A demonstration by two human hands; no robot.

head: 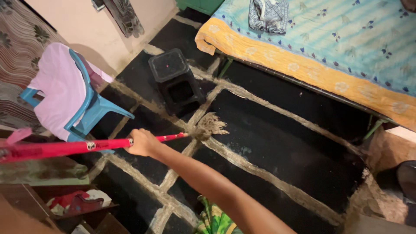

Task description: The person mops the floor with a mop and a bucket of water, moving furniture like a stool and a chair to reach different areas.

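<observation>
- A broom (130,142) with a long pink-red handle lies nearly level across the left half of the view, its straw-coloured bristle head (210,125) resting on the floor (277,143) at a pale seam between dark slabs.
- The right hand (142,143) grips the handle about midway, fingers curled tight around it, the bare forearm running in from the near right.
- The handle's near end runs off the left edge (whether the left hand holds it there cannot be told; that hand is out of sight).
- Just beyond the bristles, farther off, stands a small black plastic stool (175,78), close to them but not touching.
- To the left sits a blue plastic chair (93,110) with a pink cloth (58,91) draped over its back.
- At the far right a bed (329,47) carries a light blue and orange flowered cover, with a folded checked garment (268,15) on top.
- At the near left, a dark wooden shelf (65,208) holds red fabric.
- A green patterned cloth (214,221) shows under the forearm at the near edge.
</observation>
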